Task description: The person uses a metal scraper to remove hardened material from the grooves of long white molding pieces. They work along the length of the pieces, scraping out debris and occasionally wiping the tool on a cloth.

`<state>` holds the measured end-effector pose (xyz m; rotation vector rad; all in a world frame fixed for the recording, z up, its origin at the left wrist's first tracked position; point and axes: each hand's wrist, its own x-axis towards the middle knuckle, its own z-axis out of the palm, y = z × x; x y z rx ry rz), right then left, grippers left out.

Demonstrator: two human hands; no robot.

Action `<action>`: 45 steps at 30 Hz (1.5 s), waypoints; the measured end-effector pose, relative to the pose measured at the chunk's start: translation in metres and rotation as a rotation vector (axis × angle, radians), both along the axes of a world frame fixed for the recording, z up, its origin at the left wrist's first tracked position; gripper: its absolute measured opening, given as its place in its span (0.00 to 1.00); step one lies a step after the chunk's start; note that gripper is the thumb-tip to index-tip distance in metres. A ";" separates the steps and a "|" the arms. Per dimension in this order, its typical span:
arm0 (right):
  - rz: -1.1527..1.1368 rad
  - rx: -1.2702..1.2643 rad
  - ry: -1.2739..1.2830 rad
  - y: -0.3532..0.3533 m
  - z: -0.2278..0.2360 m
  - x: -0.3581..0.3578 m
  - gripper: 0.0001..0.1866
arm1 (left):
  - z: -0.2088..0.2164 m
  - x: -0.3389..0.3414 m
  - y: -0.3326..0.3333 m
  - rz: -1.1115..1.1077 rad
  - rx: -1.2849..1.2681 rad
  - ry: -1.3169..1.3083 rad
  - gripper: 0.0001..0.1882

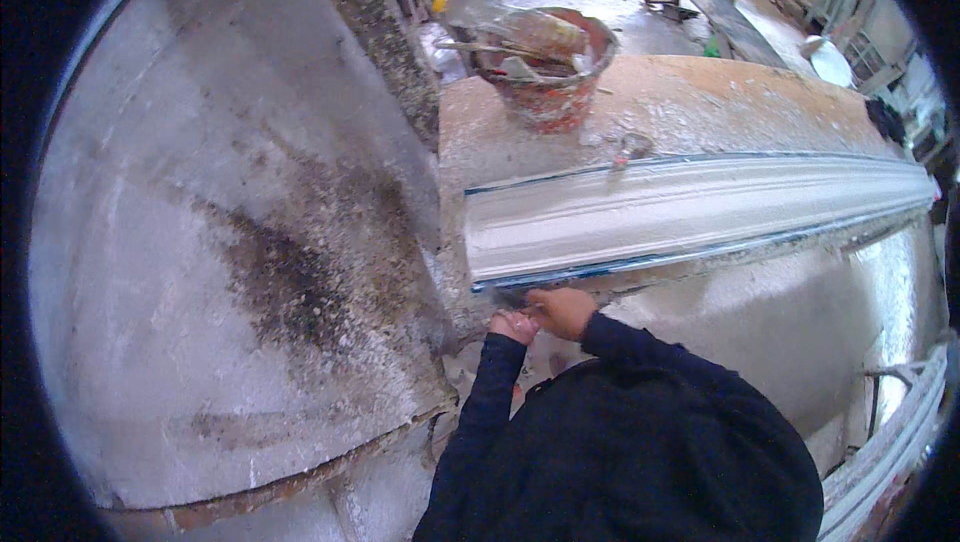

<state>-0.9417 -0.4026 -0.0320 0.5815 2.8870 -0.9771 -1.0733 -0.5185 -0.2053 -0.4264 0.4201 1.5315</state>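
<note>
A long white plaster moulding (640, 212) with ridges along its length lies on the work table, blue strips running along its long edges. Just off its near left corner, my two hands are close together. My right hand (565, 312) is closed around a dark, flat-bladed tool (508, 296), blurred, which points left under the moulding's edge. Beside and below it, my left hand (512, 326) has its fingers curled and whitish residue on them. What the left fingers hold is too small to make out.
A battered orange bucket (560, 102) stands behind the moulding, with a clear plastic bottle (520, 24) and sticks on top. To my left is a broad grey slab (150, 342) with dark, crusty residue. A wooden bench (715, 10) stands far right; pale lengths (905, 442) lie near right.
</note>
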 end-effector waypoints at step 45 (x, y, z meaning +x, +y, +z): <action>-0.112 0.027 -0.167 0.324 0.036 0.383 0.15 | 0.076 0.264 0.231 0.015 -0.066 0.163 0.27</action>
